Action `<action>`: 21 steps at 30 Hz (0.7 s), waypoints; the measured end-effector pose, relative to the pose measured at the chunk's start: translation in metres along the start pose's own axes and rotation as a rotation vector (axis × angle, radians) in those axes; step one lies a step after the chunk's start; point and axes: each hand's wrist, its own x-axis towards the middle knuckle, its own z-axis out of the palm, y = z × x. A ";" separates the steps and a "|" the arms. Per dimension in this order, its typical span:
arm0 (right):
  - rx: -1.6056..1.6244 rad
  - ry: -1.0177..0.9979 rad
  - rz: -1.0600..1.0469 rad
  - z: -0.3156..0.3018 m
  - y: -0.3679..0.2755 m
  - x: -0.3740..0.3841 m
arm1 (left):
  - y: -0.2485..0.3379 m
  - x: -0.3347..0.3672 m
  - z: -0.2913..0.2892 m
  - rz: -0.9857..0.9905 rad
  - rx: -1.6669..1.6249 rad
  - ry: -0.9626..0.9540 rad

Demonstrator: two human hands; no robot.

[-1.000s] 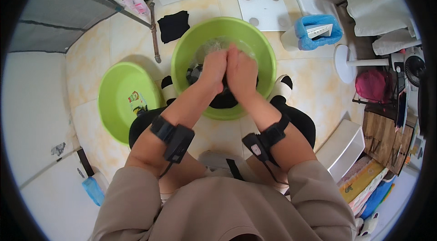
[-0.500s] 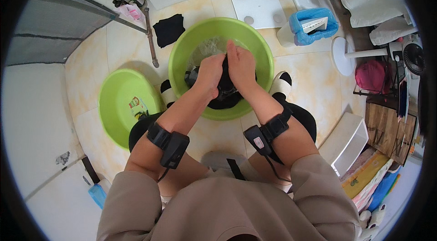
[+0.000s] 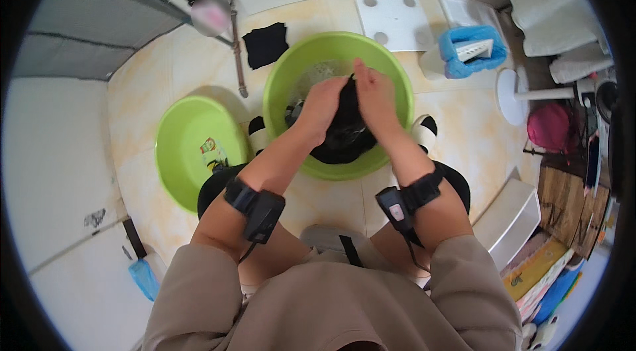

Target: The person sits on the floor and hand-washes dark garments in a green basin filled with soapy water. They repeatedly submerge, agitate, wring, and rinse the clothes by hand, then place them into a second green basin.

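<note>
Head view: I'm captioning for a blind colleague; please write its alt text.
The person's left hand and right hand hold black fabric between them over a green tub of water. A second green tub stands to its left; black cloth lies on the floor.

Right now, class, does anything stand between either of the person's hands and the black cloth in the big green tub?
Nothing visible does. The left hand and right hand are already at the black cloth, which bunches up between them. The big green tub's rim doesn't block them: both reach in over its near side.
</note>
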 end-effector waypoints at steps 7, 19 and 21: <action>0.199 -0.168 0.065 -0.007 0.006 0.000 | 0.006 0.003 -0.022 0.848 0.910 -0.156; 0.401 -0.340 0.258 -0.010 0.005 0.001 | 0.053 -0.017 -0.022 0.135 -0.082 -0.265; 0.487 -0.341 0.328 -0.013 -0.005 0.000 | 0.053 -0.013 -0.031 0.096 -0.145 -0.216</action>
